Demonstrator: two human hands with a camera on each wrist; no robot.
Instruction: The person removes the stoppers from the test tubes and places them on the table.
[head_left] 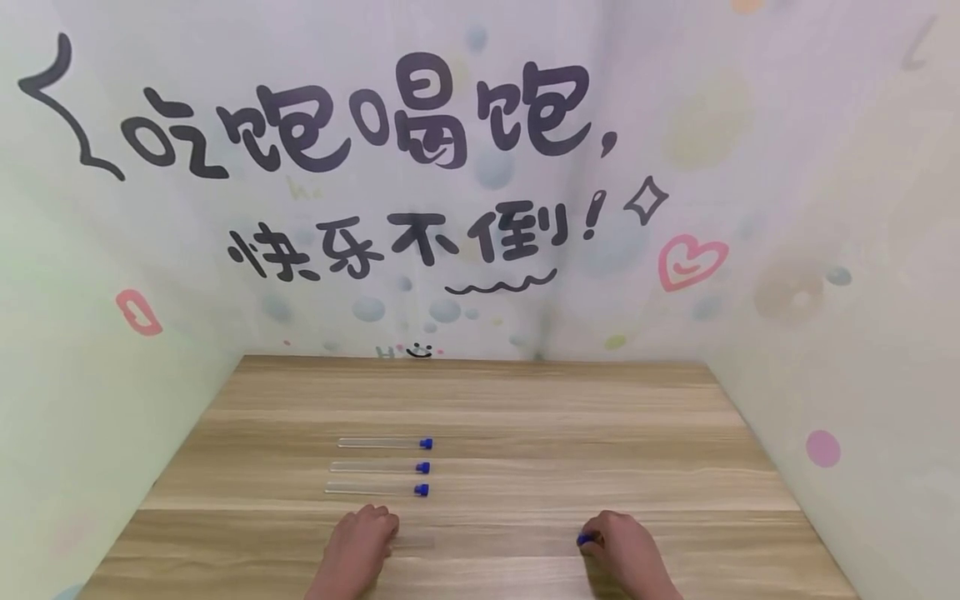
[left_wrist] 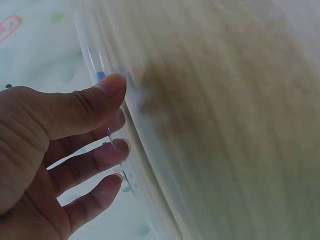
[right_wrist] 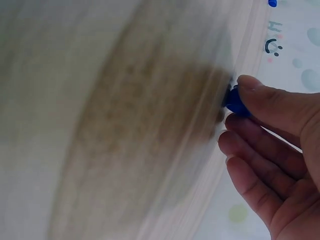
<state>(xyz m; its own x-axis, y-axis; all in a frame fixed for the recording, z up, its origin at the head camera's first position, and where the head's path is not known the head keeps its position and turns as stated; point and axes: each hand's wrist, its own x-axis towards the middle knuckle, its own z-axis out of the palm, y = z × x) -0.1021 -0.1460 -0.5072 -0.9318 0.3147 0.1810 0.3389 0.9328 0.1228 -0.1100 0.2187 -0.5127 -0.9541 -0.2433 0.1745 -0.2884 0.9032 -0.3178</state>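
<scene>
My left hand pinches a clear test tube low over the table. Its uncapped end points right in the head view. In the left wrist view the thumb lies on the near side of the tube, with fingertips along its other side. Farther right, my right hand holds a blue cap close to the tabletop. The right wrist view shows that cap between thumb and index finger, the other fingers loosely bent below. A wide gap separates the two hands.
Beyond my left hand lie three capped tubes in a stack of rows: a far one, a middle one and a near one, blue caps to the right. Printed white walls border the wooden table.
</scene>
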